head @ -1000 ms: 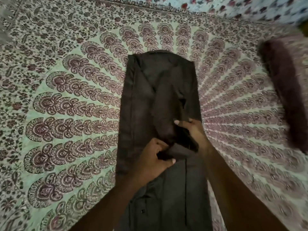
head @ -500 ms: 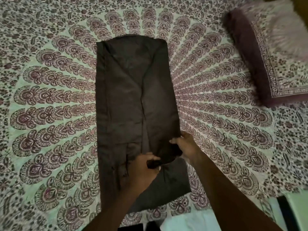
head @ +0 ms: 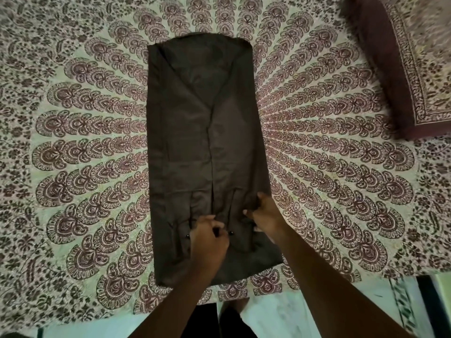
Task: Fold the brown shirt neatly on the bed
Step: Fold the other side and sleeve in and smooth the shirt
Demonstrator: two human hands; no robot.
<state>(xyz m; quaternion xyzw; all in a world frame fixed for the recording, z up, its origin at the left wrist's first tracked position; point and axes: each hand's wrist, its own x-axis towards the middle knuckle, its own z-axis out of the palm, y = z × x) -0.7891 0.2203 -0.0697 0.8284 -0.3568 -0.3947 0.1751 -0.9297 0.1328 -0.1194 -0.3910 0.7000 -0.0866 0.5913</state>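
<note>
Brown shirt [head: 205, 142]: long narrow strip, centre frame, on patterned bed [head: 73, 167]. Left hand [head: 208, 237] clenched on lower fabric; right hand [head: 267, 213] pinching sleeve end. Risk: uneven tugging skews folded panels. Pillow [head: 402, 57] upper right.

Bare forearms [head: 341, 284]; no sleeves
</note>
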